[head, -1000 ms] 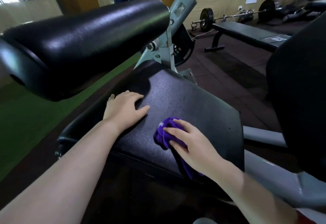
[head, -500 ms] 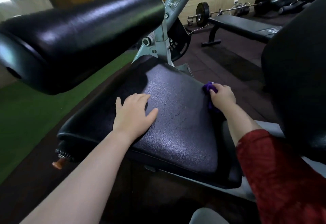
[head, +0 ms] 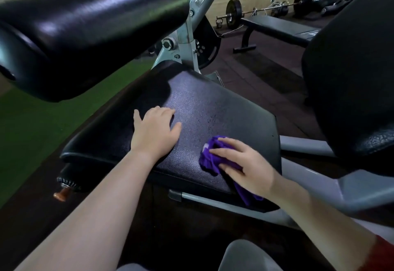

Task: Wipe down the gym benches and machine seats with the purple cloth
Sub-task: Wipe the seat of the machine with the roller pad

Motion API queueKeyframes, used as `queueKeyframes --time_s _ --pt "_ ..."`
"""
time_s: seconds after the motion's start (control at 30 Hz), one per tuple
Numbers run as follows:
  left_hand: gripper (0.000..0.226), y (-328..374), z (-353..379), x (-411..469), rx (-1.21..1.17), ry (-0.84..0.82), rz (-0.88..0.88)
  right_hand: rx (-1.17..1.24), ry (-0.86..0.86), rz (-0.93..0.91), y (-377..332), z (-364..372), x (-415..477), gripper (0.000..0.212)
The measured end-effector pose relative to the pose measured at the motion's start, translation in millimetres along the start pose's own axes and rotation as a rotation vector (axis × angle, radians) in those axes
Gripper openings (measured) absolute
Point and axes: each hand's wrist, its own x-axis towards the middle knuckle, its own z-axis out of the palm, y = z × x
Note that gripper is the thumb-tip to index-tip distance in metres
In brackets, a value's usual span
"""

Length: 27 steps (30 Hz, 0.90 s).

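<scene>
A black padded machine seat (head: 223, 108) fills the middle of the head view. My left hand (head: 154, 133) rests flat on its near left part, fingers spread. My right hand (head: 245, 165) presses the bunched purple cloth (head: 210, 156) against the seat's near right corner with fairly straight fingers laid over it. A tail of the cloth hangs off the seat's front edge below my wrist.
A thick black roller pad (head: 85, 27) juts over the seat at upper left. The machine's black backrest (head: 351, 74) stands at right on a grey frame (head: 319, 187). A flat bench (head: 277, 27) and a barbell (head: 266, 10) lie farther back. Green turf (head: 32, 121) lies left.
My right hand has swept the cloth from the seat's far right edge back to its near right corner. My left hand stays planted on the seat.
</scene>
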Motion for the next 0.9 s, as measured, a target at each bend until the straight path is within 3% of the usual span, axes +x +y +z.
queueKeyframes --time_s 0.17,0.33,0.4,0.5,0.67,0.77,0.9 --pt "0.048 2.4 -0.4 -1.2 0.031 -0.014 0.007 -0.087 0.224 0.323 74.9 -23.7 29.0 0.030" --pt "0.049 3.1 -1.6 -0.3 0.050 -0.046 -0.002 -0.200 0.234 0.690 112.9 -34.9 81.6 0.037" --pt "0.048 3.2 -1.2 -0.4 0.050 -0.038 0.000 -0.215 0.227 0.619 94.3 -23.4 92.8 0.036" --pt "0.049 2.6 0.0 -0.5 0.053 -0.019 0.009 -0.128 0.178 0.334 45.6 -2.3 80.3 0.032" --pt "0.050 1.3 1.4 -0.2 0.069 -0.019 0.013 -0.007 0.066 0.081 -22.3 10.4 -10.6 0.036" --pt "0.050 2.0 1.4 -1.0 0.070 -0.028 0.012 0.021 0.122 0.087 -11.4 -1.3 -44.2 0.035" --pt "0.051 2.7 1.0 -1.2 0.088 -0.047 0.012 -0.097 0.236 0.374 39.3 -21.8 -28.4 0.033"
